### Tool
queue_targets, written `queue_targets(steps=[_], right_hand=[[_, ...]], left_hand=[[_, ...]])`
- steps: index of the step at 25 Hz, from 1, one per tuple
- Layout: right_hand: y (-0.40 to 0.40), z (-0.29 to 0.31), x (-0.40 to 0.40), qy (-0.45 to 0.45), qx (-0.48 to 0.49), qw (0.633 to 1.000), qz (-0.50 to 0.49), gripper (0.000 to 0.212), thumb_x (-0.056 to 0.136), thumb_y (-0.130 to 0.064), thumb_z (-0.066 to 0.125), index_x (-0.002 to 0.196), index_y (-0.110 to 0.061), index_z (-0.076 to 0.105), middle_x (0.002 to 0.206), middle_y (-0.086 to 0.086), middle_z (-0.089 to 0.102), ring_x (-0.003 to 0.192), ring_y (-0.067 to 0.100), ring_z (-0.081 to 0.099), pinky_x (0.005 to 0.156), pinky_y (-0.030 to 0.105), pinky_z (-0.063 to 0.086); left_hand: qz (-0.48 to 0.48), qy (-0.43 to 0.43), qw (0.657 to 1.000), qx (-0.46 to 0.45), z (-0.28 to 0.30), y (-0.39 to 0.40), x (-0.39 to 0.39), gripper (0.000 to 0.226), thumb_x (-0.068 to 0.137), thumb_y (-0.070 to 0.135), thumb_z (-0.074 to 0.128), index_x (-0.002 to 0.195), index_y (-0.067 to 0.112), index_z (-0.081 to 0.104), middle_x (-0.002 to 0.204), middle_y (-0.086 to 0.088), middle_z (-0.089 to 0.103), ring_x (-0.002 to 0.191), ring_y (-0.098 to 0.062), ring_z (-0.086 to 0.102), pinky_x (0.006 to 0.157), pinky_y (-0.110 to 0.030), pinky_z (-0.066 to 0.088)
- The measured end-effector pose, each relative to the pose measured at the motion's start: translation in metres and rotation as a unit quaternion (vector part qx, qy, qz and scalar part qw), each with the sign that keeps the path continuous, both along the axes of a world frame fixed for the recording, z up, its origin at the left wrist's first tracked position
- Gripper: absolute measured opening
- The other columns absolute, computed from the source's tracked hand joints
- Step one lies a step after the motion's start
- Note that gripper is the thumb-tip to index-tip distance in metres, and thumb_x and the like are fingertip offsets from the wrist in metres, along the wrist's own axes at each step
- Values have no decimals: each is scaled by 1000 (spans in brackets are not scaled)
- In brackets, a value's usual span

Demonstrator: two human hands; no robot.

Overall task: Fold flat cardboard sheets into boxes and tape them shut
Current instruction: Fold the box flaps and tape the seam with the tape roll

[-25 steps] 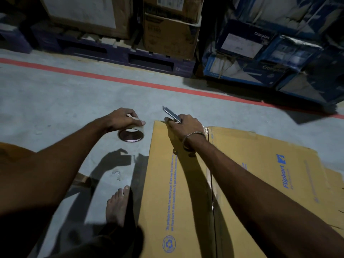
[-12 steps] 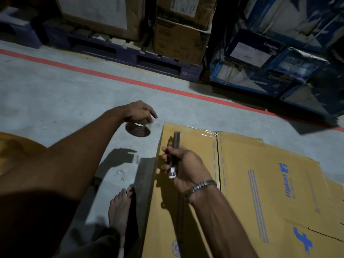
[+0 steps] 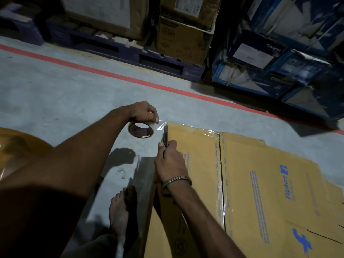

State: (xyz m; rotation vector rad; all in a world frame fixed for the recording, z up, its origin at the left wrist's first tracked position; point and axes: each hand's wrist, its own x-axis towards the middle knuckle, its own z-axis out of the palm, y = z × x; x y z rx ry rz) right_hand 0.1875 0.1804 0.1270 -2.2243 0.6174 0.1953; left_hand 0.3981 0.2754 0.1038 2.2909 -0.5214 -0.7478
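Nearest to me, a bare foot (image 3: 119, 215) rests on the concrete floor (image 3: 55, 94) just left of the flattened cardboard box (image 3: 260, 192), which lies on the floor and fills the near right of my view. It is yellow-brown with blue print, and a strip of clear tape already runs along its centre seam from near to far.

A little farther out, my right hand (image 3: 171, 162), with a metal bracelet (image 3: 176, 180) at the wrist, grips a box cutter (image 3: 165, 135). Its fingers are curled round the handle, and the blade end points away from me toward the far left corner of the box.

Beyond that, my left hand (image 3: 143, 112) holds the tape roll (image 3: 141, 129) just off that corner, fingers curled over the top of the roll and pinching the tape where it leaves it. A short span of clear tape (image 3: 162, 125) stretches from the roll to the box's far edge, and the cutter's tip sits right at that span.

I judge the step in hand to be cutting the tape free after sealing the far edge. The next move calls for keeping the span taut with the left hand while the blade passes through it, clear of those fingers, then pressing the loose end down.

Farthest off, past a red floor line (image 3: 130, 79), stand stacked cartons (image 3: 186, 40) on a pallet and blue boxes (image 3: 270, 58) to the right.
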Motion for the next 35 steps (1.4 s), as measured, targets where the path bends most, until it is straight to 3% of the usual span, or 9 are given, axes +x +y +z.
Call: queue_targets(steps=[4, 7, 10, 21, 27, 31, 35], right_hand=[[10, 5, 23, 31, -111, 992, 42, 35, 110, -33, 36, 137, -11, 37, 120, 19, 64, 110, 42, 61, 72, 39, 34], [13, 5, 38, 53, -155, 984, 69, 65, 106, -24, 45, 161, -15, 12, 126, 17, 63, 115, 39, 62, 74, 37, 35], [13, 4, 45, 70, -181, 977, 89, 83, 103, -18, 49, 165, -21, -6, 130, 17, 61, 116, 37, 61, 76, 37, 37], [15, 2, 55, 91, -220, 963, 123, 82, 103, -19, 51, 165, -17, -2, 134, 13, 60, 121, 34, 59, 77, 37, 40], [18, 14, 67, 106, -238, 955, 143, 81, 104, -16, 50, 165, -9, -3, 143, 13, 56, 128, 33, 56, 78, 39, 43], [14, 17, 72, 121, -227, 956, 144, 81, 102, -17, 53, 164, -8, 1, 149, 13, 51, 135, 33, 51, 95, 42, 49], [14, 16, 60, 160, -223, 946, 171, 74, 106, -20, 48, 165, -8, 6, 157, 13, 43, 141, 33, 45, 100, 42, 47]], left_hand=[[-8, -17, 999, 26, 1, -4, 0, 14, 91, 11, 70, 87, 22, 79, 93, 4, 74, 86, -11, 64, 73, -27, 48], [-8, -30, 999, 39, 2, -6, 1, 11, 89, 15, 74, 84, 24, 79, 87, 9, 71, 81, -7, 61, 70, -26, 46], [-12, -42, 998, 47, 1, -6, 5, 4, 89, 20, 78, 88, 23, 80, 95, 4, 74, 89, -13, 63, 76, -28, 45], [-51, -104, 988, 98, 5, -12, 3, 12, 93, 24, 73, 102, 19, 80, 96, 1, 69, 89, -17, 60, 77, -29, 40], [-73, -123, 982, 122, 5, -15, 5, 22, 97, 28, 68, 114, 18, 76, 120, -10, 72, 96, -23, 60, 83, -34, 47], [-83, -134, 981, 113, 5, -15, 6, 16, 95, 27, 69, 106, 19, 77, 118, -8, 73, 94, -22, 59, 82, -33, 44], [-75, -133, 982, 112, 2, -12, 9, 9, 94, 29, 72, 100, 24, 75, 116, -7, 73, 95, -22, 61, 83, -34, 47]])
